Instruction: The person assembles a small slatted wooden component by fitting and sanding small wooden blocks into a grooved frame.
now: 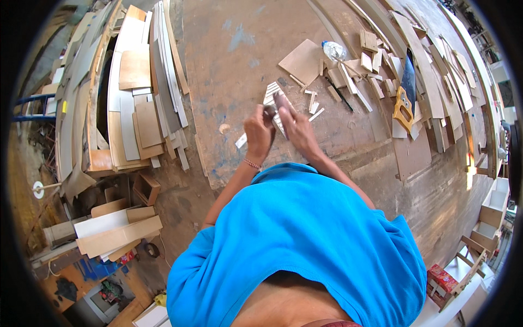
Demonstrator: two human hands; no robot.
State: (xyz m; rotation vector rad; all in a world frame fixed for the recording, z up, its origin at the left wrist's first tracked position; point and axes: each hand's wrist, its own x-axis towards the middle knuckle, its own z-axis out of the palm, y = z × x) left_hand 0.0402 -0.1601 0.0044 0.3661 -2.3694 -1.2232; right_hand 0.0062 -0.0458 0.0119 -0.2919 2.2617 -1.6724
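Observation:
In front of my chest, over the worktable, both hands are close together at a pale wooden piece with dark stripes (pixel 272 94). My left hand (pixel 259 134) is closed on the near left side of it, with a beaded band round the wrist. My right hand (pixel 298 129) is blurred by motion and lies along its right side, with a brownish flat piece (pixel 281 102) at its fingers. I cannot make out what that piece is. The fingers hide part of the striped piece. Below my left hand lies a small white strip (pixel 241 141).
The brown worktable (pixel 218 71) carries a square board (pixel 303 61), a clear plastic bottle (pixel 334 51) and many wood offcuts (pixel 348 76) at the right. A handsaw (pixel 405 103) with a yellow handle leans there. Stacked boards (pixel 133 71) fill the left side.

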